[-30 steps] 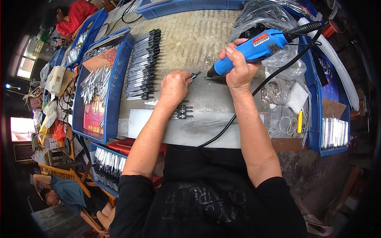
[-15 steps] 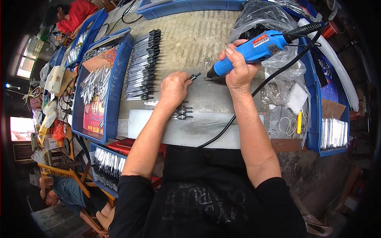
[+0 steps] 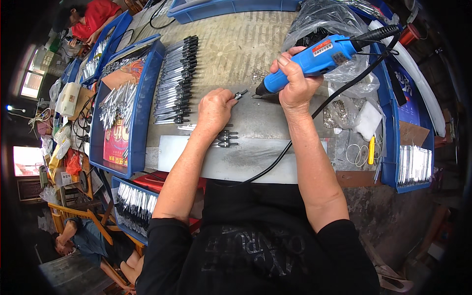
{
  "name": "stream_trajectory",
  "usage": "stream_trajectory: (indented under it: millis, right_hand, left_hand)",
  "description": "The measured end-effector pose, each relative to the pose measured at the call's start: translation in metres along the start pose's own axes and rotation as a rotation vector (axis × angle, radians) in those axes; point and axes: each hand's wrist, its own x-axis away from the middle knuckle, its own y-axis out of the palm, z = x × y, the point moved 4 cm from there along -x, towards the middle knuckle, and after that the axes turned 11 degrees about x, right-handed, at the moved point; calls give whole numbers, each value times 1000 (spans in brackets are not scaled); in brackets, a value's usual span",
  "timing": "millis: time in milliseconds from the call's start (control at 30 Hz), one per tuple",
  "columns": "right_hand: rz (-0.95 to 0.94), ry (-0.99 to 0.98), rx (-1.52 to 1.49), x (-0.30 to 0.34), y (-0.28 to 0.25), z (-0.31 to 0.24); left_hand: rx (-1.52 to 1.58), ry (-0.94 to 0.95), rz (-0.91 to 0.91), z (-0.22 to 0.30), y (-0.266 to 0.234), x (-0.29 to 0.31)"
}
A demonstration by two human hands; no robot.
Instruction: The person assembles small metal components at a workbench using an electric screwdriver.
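Blue corded electric screwdriver [image 3: 314, 61] meets a small black-tipped metal part [image 3: 240, 94].
Right hand [image 3: 295, 86] grips the tool; left hand [image 3: 215, 109] pinches the part above the grey metal sheet [image 3: 255, 160].

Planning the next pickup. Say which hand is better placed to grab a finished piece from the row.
Left. The left hand lies beside the row; the right hand grips the blue driver.

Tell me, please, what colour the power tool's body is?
Bright blue power tool, black cord; head view.
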Motion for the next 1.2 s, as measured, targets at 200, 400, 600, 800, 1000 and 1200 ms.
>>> stream_trajectory:
  millis: [200, 400, 600, 800, 1000, 1200]
  right_hand:
    - [-9, 8, -4, 0, 1, 0]
    - [12, 0, 55, 1, 4, -2]
    - [12, -2, 45, 0, 0, 2]
    - [-4, 7, 14, 0, 1, 1]
    - [-12, -12, 36, 0, 2, -1]
    - [-4, -8, 12, -1, 0, 2]
  left_hand:
    - [-25, -2, -4, 2, 1, -2]
    - [-95, 49, 16, 7, 0, -4]
    - [-29, 13, -1, 3, -2, -4]
    - [153, -46, 35, -6, -2, -2]
    - [58, 0, -1, 0, -1, 0]
    - [21, 1, -13, 2, 1, -3]
